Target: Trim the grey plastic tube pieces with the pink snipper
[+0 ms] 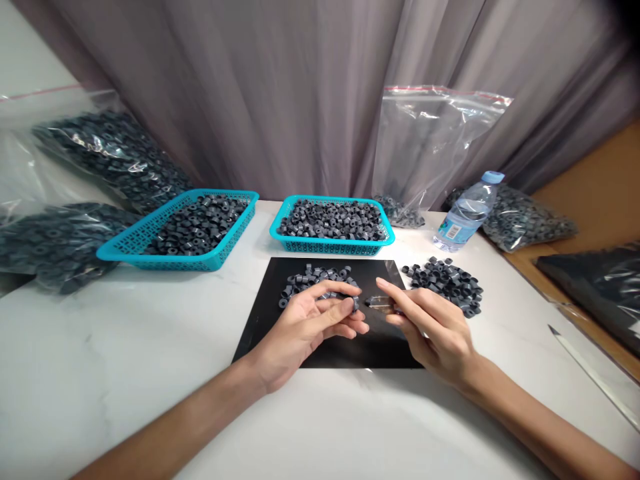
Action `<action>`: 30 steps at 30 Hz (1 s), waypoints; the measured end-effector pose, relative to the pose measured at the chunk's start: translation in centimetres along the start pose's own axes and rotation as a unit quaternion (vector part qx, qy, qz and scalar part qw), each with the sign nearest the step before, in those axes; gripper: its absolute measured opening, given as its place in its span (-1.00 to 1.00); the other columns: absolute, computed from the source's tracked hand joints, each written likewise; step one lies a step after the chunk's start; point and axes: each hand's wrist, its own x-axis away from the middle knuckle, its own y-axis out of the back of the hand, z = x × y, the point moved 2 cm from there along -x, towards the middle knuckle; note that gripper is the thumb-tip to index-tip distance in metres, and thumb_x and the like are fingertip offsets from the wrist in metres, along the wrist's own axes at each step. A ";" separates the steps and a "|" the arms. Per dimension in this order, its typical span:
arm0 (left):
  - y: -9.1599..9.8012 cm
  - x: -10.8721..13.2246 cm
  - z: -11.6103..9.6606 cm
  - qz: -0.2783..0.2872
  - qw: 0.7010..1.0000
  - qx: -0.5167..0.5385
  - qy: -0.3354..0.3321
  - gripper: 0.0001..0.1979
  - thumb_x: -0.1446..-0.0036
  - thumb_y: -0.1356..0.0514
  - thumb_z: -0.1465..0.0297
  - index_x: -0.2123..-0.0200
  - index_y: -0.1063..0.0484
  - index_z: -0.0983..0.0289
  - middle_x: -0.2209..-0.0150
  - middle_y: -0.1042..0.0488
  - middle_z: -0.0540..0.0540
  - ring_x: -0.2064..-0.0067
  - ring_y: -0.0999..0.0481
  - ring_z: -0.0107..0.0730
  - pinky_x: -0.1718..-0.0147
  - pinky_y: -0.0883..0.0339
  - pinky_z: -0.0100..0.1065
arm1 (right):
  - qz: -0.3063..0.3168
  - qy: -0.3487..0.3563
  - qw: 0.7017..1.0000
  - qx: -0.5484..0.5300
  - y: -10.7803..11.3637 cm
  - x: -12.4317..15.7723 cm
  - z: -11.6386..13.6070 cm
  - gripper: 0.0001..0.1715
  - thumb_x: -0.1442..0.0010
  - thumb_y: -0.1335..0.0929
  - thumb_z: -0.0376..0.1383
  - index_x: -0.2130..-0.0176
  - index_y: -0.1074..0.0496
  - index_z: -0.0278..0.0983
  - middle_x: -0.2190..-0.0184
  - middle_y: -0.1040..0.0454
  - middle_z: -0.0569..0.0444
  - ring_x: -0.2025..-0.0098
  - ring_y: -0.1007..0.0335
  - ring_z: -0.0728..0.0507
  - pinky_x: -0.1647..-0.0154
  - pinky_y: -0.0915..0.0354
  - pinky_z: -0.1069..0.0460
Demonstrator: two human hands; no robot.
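Note:
My left hand [320, 317] is closed, thumb and fingers pinching a small dark grey plastic ring [355, 305]. Facing it, my right hand [440, 330] grips a small tool with a clear body and a dark tip [381, 303]; the palm hides its rear part. The tip points left at the ring, with a narrow gap between them. Both hands are above a black mat [345, 350]. Behind my left fingers, a loose pile of grey rings [295, 283] lies on the mat. Another pile of rings [447, 280] rests on the table beyond my right hand.
Two turquoise baskets [215, 260] [327, 248] hold many grey rings at the back. Clear bags of parts [115, 153] stand at left, and a tall zip bag [425, 147] stands back right. A water bottle [467, 213] and a pointed white strip [595, 373] are at right.

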 end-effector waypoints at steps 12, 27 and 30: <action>-0.1 0.1 -0.5 0.018 1.000 -0.007 0.002 -0.76 -0.30 -0.27 0.30 0.04 -0.60 0.28 0.18 -0.62 0.12 0.20 -0.58 -0.48 0.15 -0.41 -0.48 | 0.006 -0.026 1.000 -0.012 -0.1 -0.1 -0.2 -0.31 -0.37 -0.32 -0.47 -0.41 -0.16 -0.25 0.24 -0.51 -0.04 0.28 -0.43 -0.08 0.28 -0.37 0.02; 0.1 0.2 -0.7 0.003 1.000 -0.030 -0.001 -0.78 -0.19 -0.38 0.30 0.12 -0.65 0.26 0.30 -0.67 0.06 0.30 -0.58 -0.56 0.18 -0.40 -0.54 | 0.039 -0.005 0.999 -0.002 0.7 -0.6 0.3 -0.37 -0.36 -0.34 -0.46 -0.36 -0.23 -0.32 0.30 -0.47 0.00 0.34 -0.32 -0.05 0.31 -0.26 0.04; 0.0 0.2 -0.7 0.005 0.999 -0.032 -0.001 -0.79 -0.20 -0.37 0.30 0.14 -0.65 0.27 0.32 -0.67 0.08 0.29 -0.58 -0.54 0.18 -0.41 -0.52 | 0.047 -0.005 0.999 0.008 0.8 -0.7 0.3 -0.40 -0.37 -0.33 -0.45 -0.35 -0.25 -0.32 0.32 -0.47 0.02 0.35 -0.30 -0.04 0.31 -0.24 0.04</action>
